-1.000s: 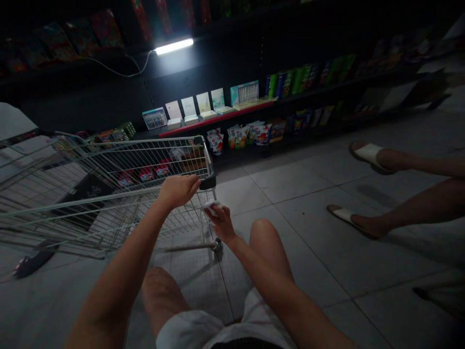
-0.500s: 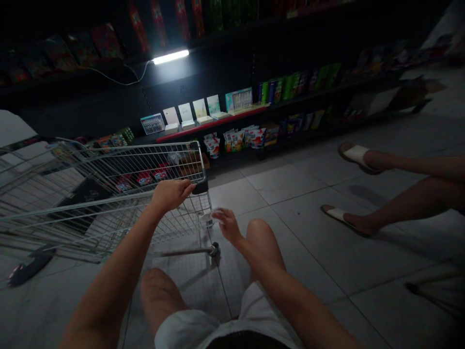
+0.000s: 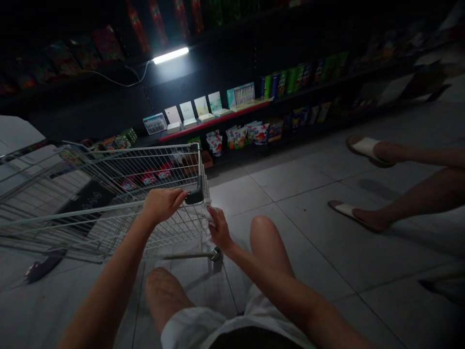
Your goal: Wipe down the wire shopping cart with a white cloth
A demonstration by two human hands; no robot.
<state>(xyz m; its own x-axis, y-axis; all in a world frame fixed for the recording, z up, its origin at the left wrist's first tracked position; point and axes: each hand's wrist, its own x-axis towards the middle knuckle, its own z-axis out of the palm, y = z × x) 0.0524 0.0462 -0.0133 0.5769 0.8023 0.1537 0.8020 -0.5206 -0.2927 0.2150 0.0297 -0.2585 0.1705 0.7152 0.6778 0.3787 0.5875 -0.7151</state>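
Cart (image 3: 109,194) lies tipped on its side, long axis running off to the left, left hand (image 3: 162,203) gripping the rim, right hand (image 3: 218,228) pinching a white cloth (image 3: 209,213) just beside it.

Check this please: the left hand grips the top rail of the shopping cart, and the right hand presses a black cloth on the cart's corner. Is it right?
Not fully. In the head view the cloth in the right hand is white, not black. The left hand does grip the shopping cart top rail.
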